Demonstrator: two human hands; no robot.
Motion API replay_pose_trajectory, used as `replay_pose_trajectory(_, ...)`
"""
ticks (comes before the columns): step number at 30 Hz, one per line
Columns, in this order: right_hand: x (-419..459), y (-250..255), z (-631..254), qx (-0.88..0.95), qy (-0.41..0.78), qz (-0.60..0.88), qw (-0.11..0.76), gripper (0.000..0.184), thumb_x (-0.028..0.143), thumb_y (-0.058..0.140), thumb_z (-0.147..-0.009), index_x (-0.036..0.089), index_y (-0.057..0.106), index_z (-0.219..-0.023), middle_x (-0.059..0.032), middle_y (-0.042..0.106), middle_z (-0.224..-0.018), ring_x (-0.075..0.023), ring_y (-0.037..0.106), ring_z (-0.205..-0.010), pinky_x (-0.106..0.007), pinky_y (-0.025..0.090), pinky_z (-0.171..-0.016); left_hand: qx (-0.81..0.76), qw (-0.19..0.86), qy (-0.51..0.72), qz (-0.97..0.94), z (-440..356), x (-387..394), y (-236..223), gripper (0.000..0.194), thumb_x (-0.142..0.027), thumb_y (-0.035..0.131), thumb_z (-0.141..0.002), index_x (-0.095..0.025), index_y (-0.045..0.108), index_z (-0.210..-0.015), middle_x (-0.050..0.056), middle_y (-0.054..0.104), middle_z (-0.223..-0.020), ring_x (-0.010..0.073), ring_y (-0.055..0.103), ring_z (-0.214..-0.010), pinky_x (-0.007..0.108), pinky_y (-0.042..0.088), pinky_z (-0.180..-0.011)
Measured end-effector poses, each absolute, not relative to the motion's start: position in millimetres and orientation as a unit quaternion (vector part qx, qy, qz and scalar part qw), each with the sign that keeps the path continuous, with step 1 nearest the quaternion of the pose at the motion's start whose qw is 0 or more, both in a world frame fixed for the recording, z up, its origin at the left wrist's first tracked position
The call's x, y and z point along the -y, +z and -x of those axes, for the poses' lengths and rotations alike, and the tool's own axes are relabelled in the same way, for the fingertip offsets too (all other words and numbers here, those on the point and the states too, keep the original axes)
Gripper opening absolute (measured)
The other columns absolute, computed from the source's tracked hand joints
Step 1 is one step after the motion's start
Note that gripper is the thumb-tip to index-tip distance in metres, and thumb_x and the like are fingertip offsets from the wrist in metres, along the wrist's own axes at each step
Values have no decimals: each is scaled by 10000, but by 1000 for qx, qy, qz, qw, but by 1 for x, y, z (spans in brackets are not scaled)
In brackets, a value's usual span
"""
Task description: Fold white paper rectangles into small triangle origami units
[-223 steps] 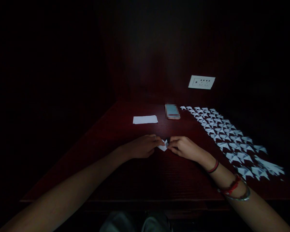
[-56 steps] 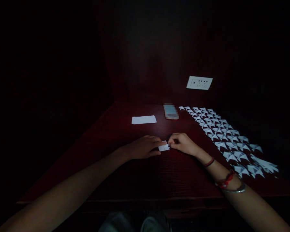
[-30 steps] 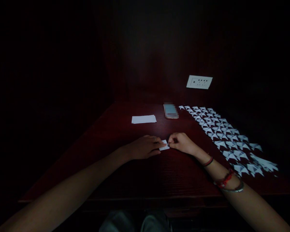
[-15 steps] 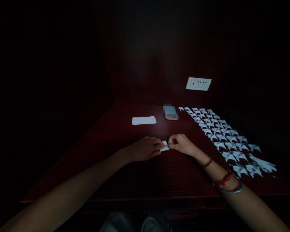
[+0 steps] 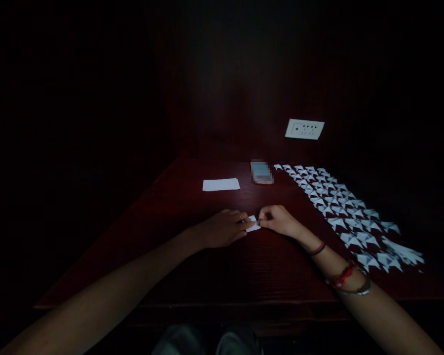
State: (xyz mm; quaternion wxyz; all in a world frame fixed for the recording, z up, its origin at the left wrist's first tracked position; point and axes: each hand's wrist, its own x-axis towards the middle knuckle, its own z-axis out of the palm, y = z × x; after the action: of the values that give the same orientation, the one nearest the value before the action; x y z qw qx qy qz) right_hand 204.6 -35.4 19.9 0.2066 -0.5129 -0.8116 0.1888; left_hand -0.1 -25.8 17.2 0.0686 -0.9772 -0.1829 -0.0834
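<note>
A small piece of folded white paper lies on the dark red table between my hands. My left hand, wearing a ring, rests flat with fingers stretched out. Its fingertips press on the paper and cover the left part of it. At the paper's right tip, my right hand is closed, with thumb and index finger pinching that corner. Bracelets circle my right forearm. The finer folds are too dark and small to make out.
A stack of white paper strips lies beyond my left hand, with a phone to its right. Rows of folded paper shapes cover the table's right side, near a bundle of narrow paper pieces. A socket plate is on the wall.
Almost nothing differs. Both hands stay at the paper in the same pose, and the whole view has shifted very slightly.
</note>
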Motion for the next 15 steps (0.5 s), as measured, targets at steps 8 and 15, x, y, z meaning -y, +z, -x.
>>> replay_pose_trajectory(8, 36, 19, -204, 809, 181, 520, 205, 71, 160, 497, -621, 141, 565, -616, 19, 549, -599, -73, 472, -551, -175, 333, -532, 189, 89, -92, 974, -5, 29, 17, 319, -282, 331, -850, -197, 358, -1156, 55, 439, -1090, 180, 411, -947, 301, 319, -787)
replay_pose_trajectory(15, 45, 27, -212, 867, 103, 431, 230, 157, 129, 490, -691, 160, 603, -796, -7, 536, -698, -86, 480, -625, -192, 361, -602, 184, 79, -104, 974, -4, 28, 16, 314, -275, 329, -850, -213, 362, -1156, 46, 464, -1038, 165, 440, -898, 293, 326, -773)
